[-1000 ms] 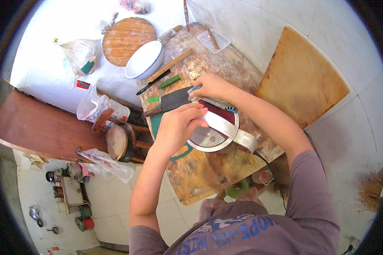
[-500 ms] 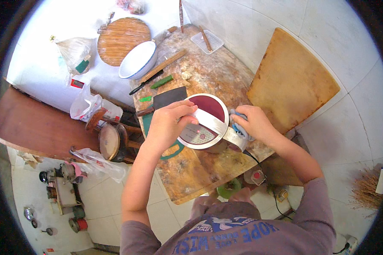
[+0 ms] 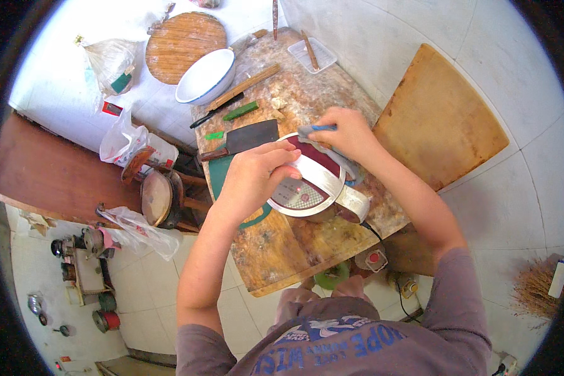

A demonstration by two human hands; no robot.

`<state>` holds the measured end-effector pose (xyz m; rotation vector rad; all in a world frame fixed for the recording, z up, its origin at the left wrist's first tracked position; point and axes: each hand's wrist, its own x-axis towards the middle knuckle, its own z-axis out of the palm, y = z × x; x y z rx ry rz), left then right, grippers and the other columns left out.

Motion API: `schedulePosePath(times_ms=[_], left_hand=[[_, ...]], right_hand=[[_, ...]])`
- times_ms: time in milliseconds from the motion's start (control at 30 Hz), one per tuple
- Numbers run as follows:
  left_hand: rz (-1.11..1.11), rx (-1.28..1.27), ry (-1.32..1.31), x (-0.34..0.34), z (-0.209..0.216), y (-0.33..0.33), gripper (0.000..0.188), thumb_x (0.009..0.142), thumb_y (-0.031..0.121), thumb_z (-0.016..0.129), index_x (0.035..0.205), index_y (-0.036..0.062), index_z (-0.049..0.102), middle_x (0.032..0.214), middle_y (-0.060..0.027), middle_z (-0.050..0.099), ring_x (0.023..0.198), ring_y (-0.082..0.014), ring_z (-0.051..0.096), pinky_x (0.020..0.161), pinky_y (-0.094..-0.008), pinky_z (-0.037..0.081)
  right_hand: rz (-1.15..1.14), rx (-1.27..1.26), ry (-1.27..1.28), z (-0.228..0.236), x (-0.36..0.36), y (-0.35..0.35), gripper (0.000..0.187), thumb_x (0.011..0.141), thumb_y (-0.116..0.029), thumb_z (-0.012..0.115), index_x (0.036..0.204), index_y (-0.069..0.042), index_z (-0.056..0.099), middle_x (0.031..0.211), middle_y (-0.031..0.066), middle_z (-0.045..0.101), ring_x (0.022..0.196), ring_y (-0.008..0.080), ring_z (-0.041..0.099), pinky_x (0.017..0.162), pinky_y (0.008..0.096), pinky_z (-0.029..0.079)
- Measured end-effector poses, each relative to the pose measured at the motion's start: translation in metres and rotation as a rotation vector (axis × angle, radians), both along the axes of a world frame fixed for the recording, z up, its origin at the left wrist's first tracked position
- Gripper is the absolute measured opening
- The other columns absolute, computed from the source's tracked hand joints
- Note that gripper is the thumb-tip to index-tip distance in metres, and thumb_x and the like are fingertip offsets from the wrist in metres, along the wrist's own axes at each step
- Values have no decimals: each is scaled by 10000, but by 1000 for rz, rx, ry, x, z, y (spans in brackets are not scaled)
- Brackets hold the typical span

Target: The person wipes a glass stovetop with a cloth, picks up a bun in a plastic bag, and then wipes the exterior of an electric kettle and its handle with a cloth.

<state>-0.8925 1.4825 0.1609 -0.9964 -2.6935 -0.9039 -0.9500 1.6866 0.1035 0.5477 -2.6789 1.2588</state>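
Note:
A round cooker (image 3: 307, 188) with a dark red and silver lid stands on a worn wooden table (image 3: 282, 250). My left hand (image 3: 254, 178) grips the lid's left edge, fingers curled over the rim. My right hand (image 3: 348, 131) presses a grey-blue cloth (image 3: 313, 130) onto the cooker's far edge. A cleaver (image 3: 247, 139) with a dark blade lies just left of the cooker, close to my left hand. The cooker's silver handle points toward me on the right.
A white bowl (image 3: 205, 75), a round wooden board (image 3: 183, 44), green bits (image 3: 240, 111) and a clear plastic tray (image 3: 313, 55) lie farther back. A large wooden board (image 3: 442, 119) sits to the right. Plastic bags (image 3: 122, 141) and a stool (image 3: 160, 197) stand at the left.
My right hand with the cloth went from the lid's far side to the handle side, then back to the far edge. My left hand stayed on the lid.

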Motion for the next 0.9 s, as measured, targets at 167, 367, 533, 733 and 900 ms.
schedulePosePath(times_ms=[167,367,533,733,900], left_hand=[[16,5,30,0,-2,1,246,673,79,696,910,30,651,989,-109,638,891,-237,621,771,-306,484],[15,40,21,-2,-6,-2,249,668,97,699,904,30,655,983,-120,635,890,-247,616,776,-310,480],[-9,51,19,-4,-8,-5,255,673,126,698,907,32,658,976,-124,636,891,-253,613,776,-312,477],[-77,90,-24,-11,-9,-10,304,677,147,705,959,46,656,984,-126,634,881,-243,617,773,-307,479],[-141,145,-103,-19,-10,-18,295,667,116,711,953,64,660,926,-111,642,806,-235,622,709,-306,480]], right_hand=[[43,143,117,-7,-41,-41,241,702,-274,652,772,-44,660,759,142,592,715,298,576,638,372,444],[-42,217,269,-1,6,-28,209,776,-246,577,874,-71,639,804,133,564,772,330,562,662,398,445],[47,199,88,15,56,8,220,800,-237,572,871,-36,628,824,107,580,737,260,576,656,350,448],[80,-227,-285,18,73,34,352,776,-275,618,1032,-33,604,938,143,603,885,225,577,786,338,443],[249,-13,58,23,89,15,456,738,-169,666,1160,-55,536,1075,140,568,970,235,547,848,329,421]])
